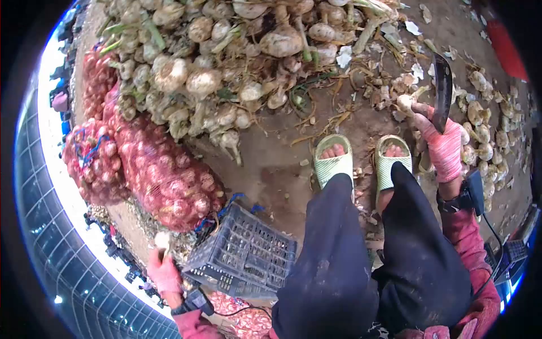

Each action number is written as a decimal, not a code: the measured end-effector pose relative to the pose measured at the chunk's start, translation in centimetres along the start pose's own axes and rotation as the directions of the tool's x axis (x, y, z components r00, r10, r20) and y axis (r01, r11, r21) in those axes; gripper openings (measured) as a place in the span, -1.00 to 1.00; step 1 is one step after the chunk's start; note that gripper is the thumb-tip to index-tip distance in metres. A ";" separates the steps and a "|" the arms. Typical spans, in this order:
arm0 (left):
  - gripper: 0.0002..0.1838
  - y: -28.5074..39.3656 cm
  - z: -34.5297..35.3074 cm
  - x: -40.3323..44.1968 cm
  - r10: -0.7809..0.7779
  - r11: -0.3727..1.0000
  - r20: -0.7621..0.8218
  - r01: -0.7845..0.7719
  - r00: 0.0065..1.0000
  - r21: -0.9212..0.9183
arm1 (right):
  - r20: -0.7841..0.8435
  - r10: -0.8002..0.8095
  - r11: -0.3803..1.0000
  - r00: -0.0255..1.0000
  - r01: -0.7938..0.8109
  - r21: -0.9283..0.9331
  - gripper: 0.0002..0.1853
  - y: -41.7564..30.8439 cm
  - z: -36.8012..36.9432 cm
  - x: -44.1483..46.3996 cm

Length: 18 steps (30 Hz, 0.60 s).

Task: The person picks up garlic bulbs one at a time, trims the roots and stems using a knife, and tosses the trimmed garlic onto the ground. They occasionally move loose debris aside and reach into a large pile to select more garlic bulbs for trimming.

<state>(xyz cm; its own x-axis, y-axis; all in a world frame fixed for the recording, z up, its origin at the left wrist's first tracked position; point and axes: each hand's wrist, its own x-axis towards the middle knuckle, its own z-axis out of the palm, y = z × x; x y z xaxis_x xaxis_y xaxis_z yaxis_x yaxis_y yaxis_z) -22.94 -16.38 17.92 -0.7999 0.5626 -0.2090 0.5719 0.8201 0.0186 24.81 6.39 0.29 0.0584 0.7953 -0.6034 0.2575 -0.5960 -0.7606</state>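
Observation:
My left hand [164, 274], in a pink glove, is out at the left beside the black crate and grips a whitish garlic bulb [162, 240] at its fingertips. On the right, my gloved right hand [440, 141] is closed around a knife with a dark curved blade [443, 85]; the blade points away from me. Its extended fingers reach a garlic bulb [405, 103] with a stem; whether they grip it I cannot tell. More trimmed-looking bulbs [484, 133] lie on the ground to the right of this hand.
A large heap of garlic with stems [203, 82] fills the far side. Full red mesh sacks [169, 175] lie at the left, by a black plastic crate [248, 248]. My feet in pale green slippers [333, 161] stand on the dirt floor [271, 186].

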 end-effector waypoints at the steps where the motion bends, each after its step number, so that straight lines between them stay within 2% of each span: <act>1: -0.85 -3.0 -1.3 -0.7 -0.147 0.961 -0.009 0.145 0.989 0.234 | 0.006 -0.046 0.998 0.999 0.045 0.033 -0.72 0.0 0.4 -0.3; 2: -0.76 -4.1 -2.2 -1.2 -0.257 0.888 0.058 0.212 0.965 0.409 | 0.009 -0.093 0.994 0.996 0.093 0.065 -0.72 0.0 0.8 -0.4; 3: -0.65 -5.0 -2.3 -1.4 -0.470 0.792 0.150 0.341 0.870 0.506 | 0.017 -0.103 0.993 0.995 0.101 0.067 -0.72 0.0 1.0 -0.6; 4: -0.61 -5.6 -2.2 -1.9 -0.370 0.799 0.183 0.212 0.911 0.563 | 0.011 -0.113 0.991 0.994 0.112 0.068 -0.72 0.1 1.1 -0.8; 5: -0.57 -2.2 -1.4 -2.2 -0.264 0.787 0.226 0.074 0.938 0.612 | 0.001 -0.122 0.990 0.993 0.122 0.066 -0.72 0.2 1.1 -1.0; 7: -0.53 -0.3 1.5 -0.6 0.043 0.843 0.166 -0.125 0.985 0.523 | 0.007 -0.089 0.995 0.996 0.089 0.034 -0.72 0.1 0.6 -1.2; 8: -0.50 2.6 3.3 0.4 0.033 0.955 0.211 -0.093 0.977 0.282 | 0.020 -0.088 0.996 0.996 0.087 0.036 -0.72 -0.5 0.3 -1.6; 9: -0.47 5.7 5.2 1.9 0.037 0.999 0.259 -0.045 0.965 0.023 | 0.029 -0.086 0.996 0.996 0.085 0.040 -0.72 -0.8 0.1 -1.7; 11: -0.42 7.8 11.9 5.8 0.323 0.916 0.224 -0.245 0.919 -0.317 | -0.051 -0.080 0.996 0.995 0.081 0.022 -0.72 0.6 -0.6 -1.4; 13: -0.39 12.2 17.4 8.3 0.166 0.976 0.284 -0.117 0.944 -0.182 | -0.096 -0.044 0.998 0.994 0.040 -0.040 -0.73 0.5 -1.0 -1.3; 15: -0.34 13.3 23.1 10.8 0.039 0.999 0.308 -0.032 0.951 -0.028 | -0.114 -0.029 0.999 0.993 0.024 -0.045 -0.73 0.3 -1.4 -1.2; 16: -0.34 13.2 25.3 11.4 0.058 0.998 0.321 -0.050 0.945 -0.032 | -0.114 -0.017 0.999 0.993 0.012 -0.045 -0.73 0.1 -1.6 -1.2; 18: -0.28 12.4 29.3 12.4 0.002 0.978 0.206 0.041 0.979 -0.206 | -0.126 0.005 0.998 0.992 -0.013 -0.066 -0.73 -0.2 -1.5 -1.2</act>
<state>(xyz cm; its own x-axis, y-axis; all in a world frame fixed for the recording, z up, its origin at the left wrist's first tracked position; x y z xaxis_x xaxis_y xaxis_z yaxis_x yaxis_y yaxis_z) -20.44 -2.27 -13.07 -0.7440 0.5306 -0.4060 0.4885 0.8466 0.2113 26.16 5.75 1.51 0.1807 0.8002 -0.5719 0.3193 -0.5977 -0.7354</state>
